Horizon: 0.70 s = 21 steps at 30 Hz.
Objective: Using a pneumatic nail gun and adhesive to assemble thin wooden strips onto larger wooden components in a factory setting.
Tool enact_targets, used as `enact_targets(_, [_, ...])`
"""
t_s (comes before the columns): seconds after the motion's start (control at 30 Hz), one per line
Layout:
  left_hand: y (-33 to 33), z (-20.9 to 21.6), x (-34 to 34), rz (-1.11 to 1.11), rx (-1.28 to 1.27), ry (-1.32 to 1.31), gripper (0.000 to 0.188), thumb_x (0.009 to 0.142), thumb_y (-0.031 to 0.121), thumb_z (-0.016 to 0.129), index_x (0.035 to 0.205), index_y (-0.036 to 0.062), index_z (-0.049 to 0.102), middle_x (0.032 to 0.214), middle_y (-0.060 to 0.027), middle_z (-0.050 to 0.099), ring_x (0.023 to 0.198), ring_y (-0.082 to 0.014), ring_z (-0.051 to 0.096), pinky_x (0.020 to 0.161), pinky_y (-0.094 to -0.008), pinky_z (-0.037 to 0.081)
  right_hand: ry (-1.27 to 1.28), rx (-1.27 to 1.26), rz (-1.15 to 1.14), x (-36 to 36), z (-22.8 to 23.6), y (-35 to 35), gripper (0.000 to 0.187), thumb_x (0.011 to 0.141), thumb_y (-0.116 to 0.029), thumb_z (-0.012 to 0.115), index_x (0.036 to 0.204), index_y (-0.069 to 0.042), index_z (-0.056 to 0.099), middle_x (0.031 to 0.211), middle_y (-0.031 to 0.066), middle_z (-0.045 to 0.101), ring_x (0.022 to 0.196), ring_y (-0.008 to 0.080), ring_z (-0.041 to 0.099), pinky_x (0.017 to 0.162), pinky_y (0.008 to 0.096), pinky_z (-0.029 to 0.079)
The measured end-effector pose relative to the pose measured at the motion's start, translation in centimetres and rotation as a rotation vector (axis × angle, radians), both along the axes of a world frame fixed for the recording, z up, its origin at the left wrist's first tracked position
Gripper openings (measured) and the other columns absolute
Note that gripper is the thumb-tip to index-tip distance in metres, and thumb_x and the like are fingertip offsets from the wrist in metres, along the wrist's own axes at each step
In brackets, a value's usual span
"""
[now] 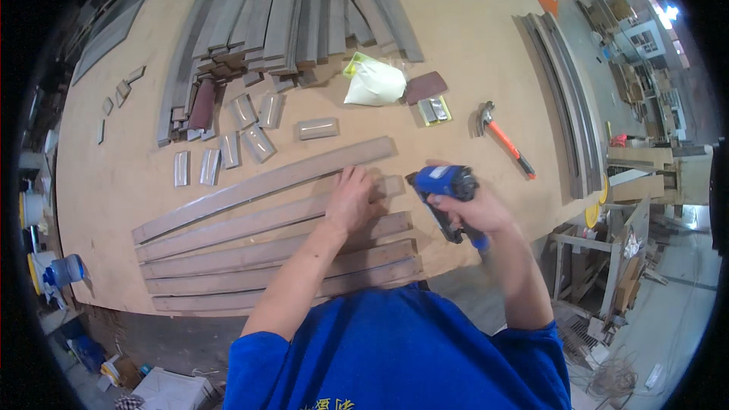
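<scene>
My left hand point(351, 201) is closed over the second of several long, slightly curved wooden strips point(243, 222), near its right end. The fingers curl over the far edge, and the thumb is mostly hidden. In my right hand point(486, 211) is a blue and black nail gun point(444, 182), gripped by its handle. Its nose stands just right of the strips' ends, apart from them as far as I can see. The strips lie side by side along the near edge of the table, fanned slightly apart.
The wide table point(471, 53) bears a large stack of grey boards point(296, 7) at the back. Wrapped bundles point(317, 128), a white bag point(376, 82) and an orange-handled hammer point(501, 137) lie in the middle. Long dark strips point(566, 106) line the right edge.
</scene>
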State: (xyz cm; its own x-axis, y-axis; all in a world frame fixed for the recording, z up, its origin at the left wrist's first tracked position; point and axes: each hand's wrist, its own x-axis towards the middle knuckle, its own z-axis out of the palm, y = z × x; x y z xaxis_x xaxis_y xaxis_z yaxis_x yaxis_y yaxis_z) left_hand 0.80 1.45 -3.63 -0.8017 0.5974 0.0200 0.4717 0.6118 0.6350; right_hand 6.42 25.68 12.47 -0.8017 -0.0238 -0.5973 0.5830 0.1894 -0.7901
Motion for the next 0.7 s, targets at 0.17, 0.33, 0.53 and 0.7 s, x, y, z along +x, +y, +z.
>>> enact_targets(0.17, [0.5, 0.3, 0.1, 0.002, 0.009, -0.010, 0.057, 0.073, 0.023, 0.087, 0.123, 0.0080, 0.063, 0.120, -0.0127, 0.057, 0.126, -0.0363, 0.049, 0.107, -0.0500, 0.043, -0.060, 0.151, 0.134, -1.6, -0.8, -2.3, 0.063, 0.086, -0.016, 0.075, 0.147, -0.017, 0.058, 0.079, -0.0020, 0.062, 0.059, 0.0073, 0.053, 0.055, 0.0272, 0.047])
enact_targets(0.33, [0.4, -0.1, 0.0, 0.010, -0.020, -0.015, 0.055, 0.075, 0.025, 0.087, 0.122, 0.0085, 0.063, 0.120, -0.0118, 0.056, 0.125, -0.0355, 0.049, 0.107, -0.0501, 0.043, -0.069, 0.169, 0.134, -2.3, -0.8, -2.7, 0.060, 0.086, -0.016, 0.074, 0.144, -0.016, 0.060, 0.079, -0.0014, 0.062, 0.057, 0.0080, 0.052, 0.054, 0.0282, 0.048])
enact_targets(0.53, [0.4, -0.1, 0.0, 0.002, -0.036, -0.003, 0.053, 0.076, 0.025, 0.086, 0.121, 0.0082, 0.063, 0.119, -0.0111, 0.056, 0.124, -0.0347, 0.050, 0.105, -0.0495, 0.043, -0.103, 0.177, 0.103, -2.6, -1.0, -2.7, 0.061, 0.086, -0.017, 0.074, 0.145, -0.017, 0.059, 0.077, -0.0014, 0.061, 0.057, 0.0079, 0.053, 0.053, 0.0278, 0.048])
enact_targets(0.7, [0.3, 0.4, 0.0, -0.014, -0.056, -0.021, 0.054, 0.075, 0.026, 0.086, 0.121, 0.0076, 0.063, 0.119, -0.0108, 0.056, 0.124, -0.0342, 0.050, 0.105, -0.0491, 0.043, -0.087, 0.200, 0.140, -2.5, -0.9, -2.7, 0.062, 0.087, -0.018, 0.074, 0.147, -0.017, 0.058, 0.077, -0.0012, 0.061, 0.057, 0.0082, 0.054, 0.053, 0.0276, 0.048])
